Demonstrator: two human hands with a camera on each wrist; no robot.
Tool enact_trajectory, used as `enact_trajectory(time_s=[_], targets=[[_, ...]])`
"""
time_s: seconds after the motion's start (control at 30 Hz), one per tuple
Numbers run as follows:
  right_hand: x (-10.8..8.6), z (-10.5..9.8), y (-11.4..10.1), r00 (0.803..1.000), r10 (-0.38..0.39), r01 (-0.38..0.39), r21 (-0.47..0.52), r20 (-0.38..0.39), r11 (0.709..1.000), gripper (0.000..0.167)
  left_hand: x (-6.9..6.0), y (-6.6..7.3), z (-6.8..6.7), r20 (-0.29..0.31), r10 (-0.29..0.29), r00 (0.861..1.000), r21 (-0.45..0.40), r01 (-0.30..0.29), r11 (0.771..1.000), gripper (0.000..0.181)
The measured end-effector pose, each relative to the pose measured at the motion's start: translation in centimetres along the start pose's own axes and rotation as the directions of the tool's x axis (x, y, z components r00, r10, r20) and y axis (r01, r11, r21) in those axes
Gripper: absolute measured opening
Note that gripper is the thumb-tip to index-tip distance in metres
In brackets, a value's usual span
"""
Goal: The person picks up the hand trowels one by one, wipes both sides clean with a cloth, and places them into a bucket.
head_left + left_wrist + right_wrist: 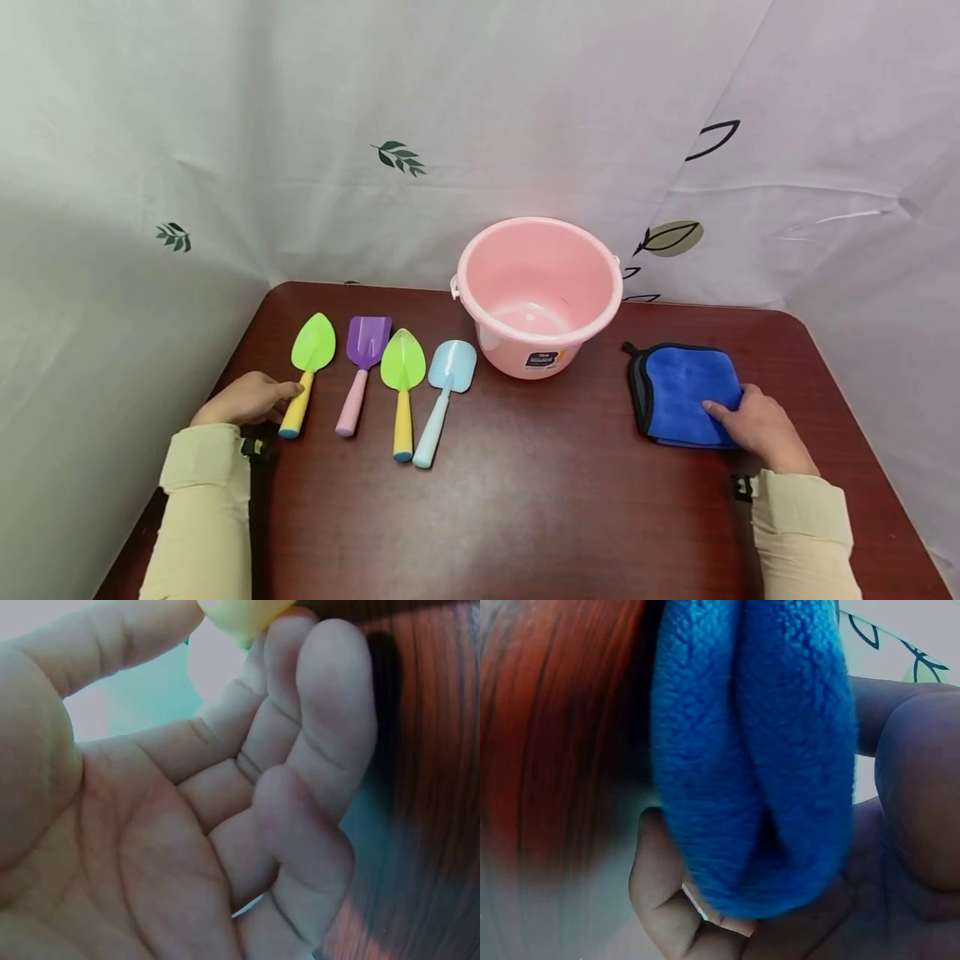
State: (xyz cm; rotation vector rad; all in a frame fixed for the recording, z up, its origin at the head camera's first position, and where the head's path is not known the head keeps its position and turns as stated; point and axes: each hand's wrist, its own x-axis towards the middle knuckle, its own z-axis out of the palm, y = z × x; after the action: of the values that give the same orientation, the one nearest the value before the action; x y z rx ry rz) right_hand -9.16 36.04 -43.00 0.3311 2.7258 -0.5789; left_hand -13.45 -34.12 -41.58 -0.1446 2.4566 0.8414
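At the table's left, my left hand (249,398) pinches the yellow handle of a green toy trowel (314,342) between thumb and fingers. In the left wrist view only the rounded handle end (244,616) shows at the fingertips. To its right lie a purple shovel (368,340) with a pink handle, another green trowel (403,361) and a light blue shovel (452,367). On the far side of the table, my right hand (767,427) grips the near right edge of a folded blue towel (686,392), thumb on top. Its thick fold (757,765) fills the right wrist view.
A pink bucket (504,337) stands upright at the back centre, its white handle lug (454,287) on the left side. All of it rests on a dark red-brown table (555,508). Pale leaf-printed cloth (315,125) hangs behind and at both sides.
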Motion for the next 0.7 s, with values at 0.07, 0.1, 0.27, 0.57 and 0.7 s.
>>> enact_trajectory(time_s=[0.07, 0.1, 0.27, 0.57, 0.7], targets=[[-0.1, 0.0, -0.1, 1.0, 0.003, -0.003, 0.007, -0.001, 1.0, 0.086, 0.0, 0.1, 0.1, 0.004, -0.004, 1.0, -0.008, 0.004, 1.0, 0.05], [-0.1, 0.0, -0.1, 1.0, 0.005, -0.005, 0.012, -0.003, 1.0, 0.085, 0.0, 0.1, 0.2, 0.004, -0.007, 1.0, -0.01, 0.008, 1.0, 0.05], [-0.2, 0.0, -0.1, 1.0, 0.001, 0.0, 0.047, -0.02, 0.999, 0.081, 0.2, -0.2, 0.2, 0.01, -0.013, 1.0, -0.033, 0.013, 0.999, 0.053], [-0.6, 0.2, -0.2, 0.991, -0.049, 0.065, 0.127, -0.128, 0.99, 0.069, 0.2, -0.9, 0.2, 0.013, -0.069, 0.998, -0.149, 0.07, 0.986, 0.062], [-0.8, 0.3, -0.4, 0.978, -0.048, 0.081, 0.154, -0.205, 0.985, 0.062, 0.2, -1.4, 0.3, 0.019, -0.055, 0.998, -0.249, 0.058, 0.967, 0.065]])
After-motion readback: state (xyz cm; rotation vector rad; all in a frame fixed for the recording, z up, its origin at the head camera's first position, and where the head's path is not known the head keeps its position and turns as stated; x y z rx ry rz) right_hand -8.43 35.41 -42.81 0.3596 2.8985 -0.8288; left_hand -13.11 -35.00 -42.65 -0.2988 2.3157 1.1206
